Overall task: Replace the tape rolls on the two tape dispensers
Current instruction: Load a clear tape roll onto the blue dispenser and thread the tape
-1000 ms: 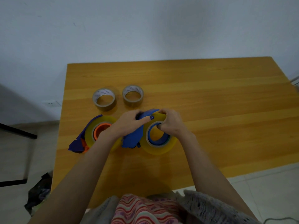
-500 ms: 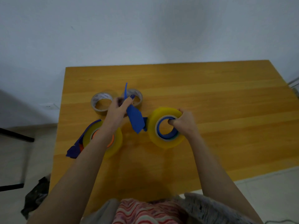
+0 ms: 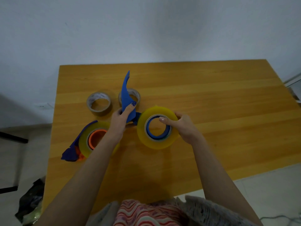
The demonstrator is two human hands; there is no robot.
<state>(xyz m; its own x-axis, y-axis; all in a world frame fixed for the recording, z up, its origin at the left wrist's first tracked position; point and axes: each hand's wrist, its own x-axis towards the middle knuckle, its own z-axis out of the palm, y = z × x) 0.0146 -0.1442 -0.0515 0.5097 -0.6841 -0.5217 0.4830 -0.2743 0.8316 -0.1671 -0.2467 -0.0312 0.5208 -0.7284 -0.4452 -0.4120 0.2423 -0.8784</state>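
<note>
— What sort of place is this?
— A plain indoor room, a home or a small office; I cannot tell which. A wooden table (image 3: 211,95) stands by a bare white wall (image 3: 146,30), over pale floor tiles (image 3: 268,193).
— Anything more?
— A wall socket (image 3: 44,106) low down, and a dark bag (image 3: 31,201) on the floor.
</note>
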